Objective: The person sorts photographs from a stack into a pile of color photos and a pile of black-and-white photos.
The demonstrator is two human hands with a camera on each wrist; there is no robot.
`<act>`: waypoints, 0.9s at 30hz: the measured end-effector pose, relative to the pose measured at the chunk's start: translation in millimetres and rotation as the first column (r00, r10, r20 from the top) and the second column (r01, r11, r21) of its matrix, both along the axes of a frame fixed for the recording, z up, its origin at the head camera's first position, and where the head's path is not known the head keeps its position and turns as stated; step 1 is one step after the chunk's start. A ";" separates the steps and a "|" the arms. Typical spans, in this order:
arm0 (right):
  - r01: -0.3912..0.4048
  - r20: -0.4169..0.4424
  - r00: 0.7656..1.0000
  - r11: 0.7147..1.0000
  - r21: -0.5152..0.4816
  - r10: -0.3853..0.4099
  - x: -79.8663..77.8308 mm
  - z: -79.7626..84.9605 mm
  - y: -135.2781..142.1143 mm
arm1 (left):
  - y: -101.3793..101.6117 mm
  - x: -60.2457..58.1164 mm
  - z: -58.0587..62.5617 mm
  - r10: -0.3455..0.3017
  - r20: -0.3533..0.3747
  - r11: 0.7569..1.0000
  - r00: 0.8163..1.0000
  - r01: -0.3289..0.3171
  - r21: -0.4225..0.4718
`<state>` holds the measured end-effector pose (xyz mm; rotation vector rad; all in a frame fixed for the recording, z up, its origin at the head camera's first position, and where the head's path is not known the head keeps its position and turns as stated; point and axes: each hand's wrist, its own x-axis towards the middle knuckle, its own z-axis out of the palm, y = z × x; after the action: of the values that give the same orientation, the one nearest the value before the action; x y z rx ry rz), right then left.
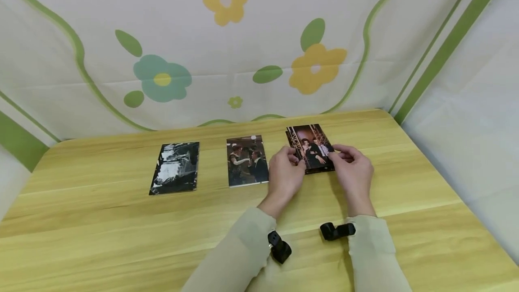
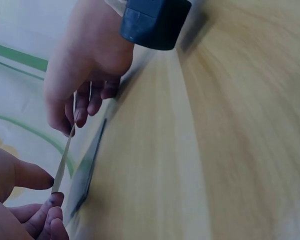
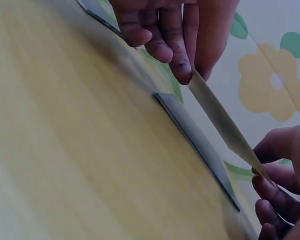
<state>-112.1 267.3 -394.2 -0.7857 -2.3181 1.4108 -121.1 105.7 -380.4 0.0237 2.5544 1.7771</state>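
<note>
My left hand (image 1: 286, 171) and right hand (image 1: 355, 170) pinch a photo card (image 1: 312, 145) by its opposite side edges, on the right part of the table. The card shows two people before ornate ironwork. In the right wrist view the held card (image 3: 224, 124) is raised and tilted, apart from a thin dark card or stack (image 3: 197, 147) lying below it. How many cards lie there I cannot tell. Left of my left hand lies a photo card of a couple in evening dress (image 1: 247, 161). Farther left is a black-and-white photo card (image 1: 175, 168).
The wooden table (image 1: 121, 238) runs back to a white curtain (image 1: 251, 48) with flowers and green lines. Black wrist cameras sit on both sleeves, the left one (image 1: 279, 248) and the right one (image 1: 337, 230), low above the tabletop.
</note>
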 end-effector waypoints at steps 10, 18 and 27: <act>-0.103 0.070 0.993 0.988 0.111 0.095 -1.2 -8.5 -1.6 | -4.2 -3.3 -10.4 0.011 0.039 0.998 0.999 -0.008 -0.070; -0.082 0.094 0.993 0.986 0.144 0.069 -0.8 -7.9 1.3 | 0.2 -5.3 -15.9 -0.006 -0.001 0.994 1.000 0.006 -0.109; -0.079 0.120 0.991 0.984 0.158 0.061 -1.4 -8.8 1.4 | 2.8 -2.0 -19.4 0.020 -0.016 0.988 1.000 -0.023 -0.150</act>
<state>-113.6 268.6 -403.0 -0.7621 -2.5340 1.2129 -123.1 108.4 -399.7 0.0056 2.7010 1.5917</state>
